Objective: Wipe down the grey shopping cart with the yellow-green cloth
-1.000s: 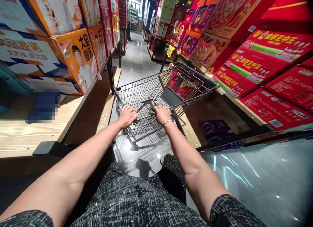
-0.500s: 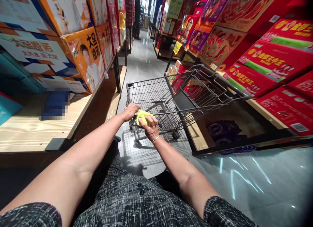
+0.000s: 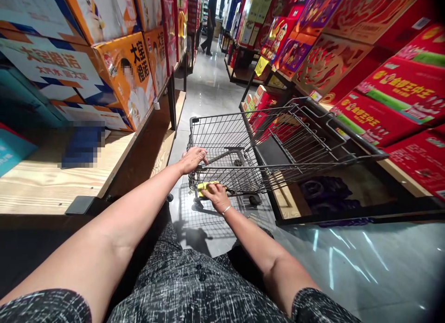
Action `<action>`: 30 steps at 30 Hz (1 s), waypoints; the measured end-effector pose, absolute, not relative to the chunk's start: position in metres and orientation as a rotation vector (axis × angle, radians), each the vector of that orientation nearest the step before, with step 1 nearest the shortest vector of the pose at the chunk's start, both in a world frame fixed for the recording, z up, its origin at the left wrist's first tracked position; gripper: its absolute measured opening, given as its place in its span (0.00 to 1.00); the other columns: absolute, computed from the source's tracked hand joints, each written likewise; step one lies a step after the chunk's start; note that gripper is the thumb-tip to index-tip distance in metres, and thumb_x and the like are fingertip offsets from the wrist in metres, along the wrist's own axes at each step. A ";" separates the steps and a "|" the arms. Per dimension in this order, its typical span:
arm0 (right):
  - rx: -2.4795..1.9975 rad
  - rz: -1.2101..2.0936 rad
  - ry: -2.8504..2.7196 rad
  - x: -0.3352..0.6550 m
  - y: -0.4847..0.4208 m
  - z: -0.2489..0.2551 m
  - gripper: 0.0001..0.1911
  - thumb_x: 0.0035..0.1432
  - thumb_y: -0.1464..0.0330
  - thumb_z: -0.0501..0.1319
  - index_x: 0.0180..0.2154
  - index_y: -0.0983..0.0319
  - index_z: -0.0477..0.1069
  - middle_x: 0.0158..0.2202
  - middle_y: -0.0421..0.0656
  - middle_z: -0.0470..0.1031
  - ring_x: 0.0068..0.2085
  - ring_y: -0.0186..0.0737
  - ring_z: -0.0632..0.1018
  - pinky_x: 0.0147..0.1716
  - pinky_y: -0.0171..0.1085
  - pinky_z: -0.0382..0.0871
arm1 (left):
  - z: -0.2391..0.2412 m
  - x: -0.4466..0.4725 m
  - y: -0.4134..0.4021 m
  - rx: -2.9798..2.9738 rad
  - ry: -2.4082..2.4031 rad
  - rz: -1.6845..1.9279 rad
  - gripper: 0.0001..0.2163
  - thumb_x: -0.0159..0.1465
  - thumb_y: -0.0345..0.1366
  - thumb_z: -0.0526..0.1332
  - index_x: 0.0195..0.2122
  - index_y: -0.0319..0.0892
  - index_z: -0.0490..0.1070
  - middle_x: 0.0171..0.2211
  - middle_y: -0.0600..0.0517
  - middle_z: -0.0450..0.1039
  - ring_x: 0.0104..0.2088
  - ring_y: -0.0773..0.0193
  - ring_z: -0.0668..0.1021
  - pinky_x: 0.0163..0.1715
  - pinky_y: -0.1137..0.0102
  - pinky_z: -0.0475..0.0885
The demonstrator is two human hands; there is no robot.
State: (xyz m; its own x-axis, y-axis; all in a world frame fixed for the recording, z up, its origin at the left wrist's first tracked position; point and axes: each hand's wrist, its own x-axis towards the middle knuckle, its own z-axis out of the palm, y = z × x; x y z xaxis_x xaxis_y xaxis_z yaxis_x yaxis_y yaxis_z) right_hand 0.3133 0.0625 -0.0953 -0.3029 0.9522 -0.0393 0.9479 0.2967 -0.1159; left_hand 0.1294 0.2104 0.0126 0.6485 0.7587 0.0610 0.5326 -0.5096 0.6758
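A black wire shopping cart (image 3: pixel 239 166) stands in front of me, its handle end at the right by the shelf. My left hand (image 3: pixel 193 160) holds the near corner of its top rim, fingers curled over the wire. Lower down, my right hand (image 3: pixel 217 198) is closed on a yellow cloth (image 3: pixel 207 187) and presses it to the outside of the basket near its bottom edge. Part of the cloth is hidden by my fingers. Under the basket are the cart's frame and wheels (image 3: pixel 255 200).
Orange and white cartons (image 3: pixel 125 82) are stacked on a wooden shelf (image 3: pixel 41 188) at left. Red boxes (image 3: pixel 375 114) fill the right shelf, with dark purple packages (image 3: pixel 323 193) below. Down the aisle, a person in dark clothes (image 3: pixel 210 24) is walking.
My right hand has moved down with the cloth from the cart's rim to lower on its side. My left hand stays at the rim corner. A distant person has stepped into the aisle.
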 end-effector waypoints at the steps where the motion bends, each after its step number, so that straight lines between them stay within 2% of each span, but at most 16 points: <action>1: -1.835 0.111 -2.446 0.320 0.065 -0.083 0.23 0.70 0.67 0.49 0.59 0.38 0.67 0.62 0.41 0.65 0.60 0.46 0.62 0.57 0.47 0.57 | 0.014 0.129 0.211 2.234 1.004 0.457 0.37 0.71 0.57 0.32 0.39 0.48 0.81 0.60 0.50 0.66 0.63 0.50 0.60 0.65 0.48 0.51; 4: -1.902 -0.128 -2.198 0.343 0.070 -0.049 0.23 0.68 0.68 0.52 0.59 0.39 0.69 0.59 0.44 0.66 0.60 0.48 0.61 0.60 0.49 0.56 | 0.021 0.132 0.211 2.238 1.057 0.389 0.33 0.73 0.54 0.35 0.38 0.48 0.80 0.60 0.51 0.66 0.64 0.49 0.60 0.63 0.44 0.50; 7: -1.968 -0.226 -2.041 0.356 0.072 -0.039 0.24 0.66 0.70 0.54 0.59 0.41 0.70 0.57 0.46 0.66 0.61 0.51 0.59 0.61 0.51 0.56 | 0.027 0.139 0.205 2.283 1.125 0.338 0.30 0.73 0.52 0.37 0.40 0.49 0.80 0.56 0.51 0.70 0.64 0.48 0.60 0.63 0.44 0.47; 11: -1.956 -0.038 -2.200 0.346 0.069 -0.077 0.25 0.68 0.70 0.50 0.59 0.40 0.69 0.59 0.43 0.66 0.60 0.48 0.61 0.60 0.48 0.57 | 0.027 0.148 0.189 2.355 1.088 0.351 0.25 0.74 0.50 0.39 0.47 0.54 0.77 0.54 0.53 0.73 0.62 0.51 0.63 0.64 0.44 0.41; 13: -1.937 0.106 -2.319 0.336 0.064 -0.105 0.25 0.69 0.70 0.49 0.59 0.40 0.68 0.61 0.41 0.65 0.60 0.47 0.62 0.59 0.47 0.57 | 0.025 0.149 0.183 2.362 1.082 0.353 0.24 0.74 0.49 0.40 0.47 0.54 0.77 0.53 0.53 0.74 0.60 0.52 0.65 0.64 0.43 0.41; 16: -1.931 0.257 -2.419 0.327 0.057 -0.138 0.24 0.67 0.70 0.50 0.59 0.40 0.68 0.63 0.39 0.65 0.61 0.48 0.62 0.58 0.48 0.58 | 0.022 0.148 0.181 2.345 1.122 0.379 0.24 0.74 0.48 0.41 0.45 0.51 0.77 0.51 0.52 0.75 0.58 0.51 0.67 0.64 0.45 0.46; 19: -1.949 0.285 -2.423 0.326 0.055 -0.146 0.24 0.67 0.70 0.51 0.57 0.41 0.71 0.63 0.39 0.66 0.61 0.49 0.63 0.56 0.48 0.60 | 0.021 0.146 0.187 2.329 1.130 0.393 0.25 0.74 0.48 0.40 0.44 0.49 0.78 0.51 0.51 0.75 0.59 0.51 0.67 0.63 0.48 0.52; 23: -1.916 0.220 -2.417 0.335 0.063 -0.118 0.23 0.68 0.67 0.50 0.58 0.39 0.70 0.63 0.37 0.66 0.61 0.50 0.62 0.57 0.48 0.61 | 0.021 0.139 0.197 2.334 1.100 0.434 0.28 0.74 0.48 0.38 0.42 0.48 0.79 0.56 0.51 0.72 0.61 0.50 0.65 0.63 0.49 0.54; 27: -1.928 -0.042 -2.234 0.359 0.073 -0.058 0.24 0.69 0.69 0.49 0.59 0.41 0.68 0.61 0.40 0.66 0.60 0.49 0.62 0.59 0.49 0.57 | 0.018 0.131 0.206 2.312 1.096 0.468 0.28 0.74 0.49 0.36 0.53 0.49 0.75 0.57 0.51 0.72 0.61 0.51 0.66 0.63 0.51 0.55; 30: -2.054 -0.303 -1.945 0.383 0.077 -0.007 0.26 0.66 0.72 0.50 0.60 0.45 0.69 0.61 0.45 0.65 0.61 0.53 0.60 0.59 0.51 0.55 | 0.016 0.128 0.211 2.293 1.131 0.453 0.28 0.74 0.49 0.35 0.59 0.50 0.71 0.58 0.50 0.71 0.61 0.51 0.66 0.63 0.52 0.57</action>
State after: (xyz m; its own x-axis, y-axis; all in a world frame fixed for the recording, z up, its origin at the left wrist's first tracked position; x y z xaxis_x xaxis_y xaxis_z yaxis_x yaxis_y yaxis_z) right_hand 0.3827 0.0768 -0.0072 0.0631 0.9346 0.3502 0.9968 -0.0416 -0.0686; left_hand 0.1276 0.2113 0.0161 0.5916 0.8040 0.0599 0.6229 -0.5031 0.5991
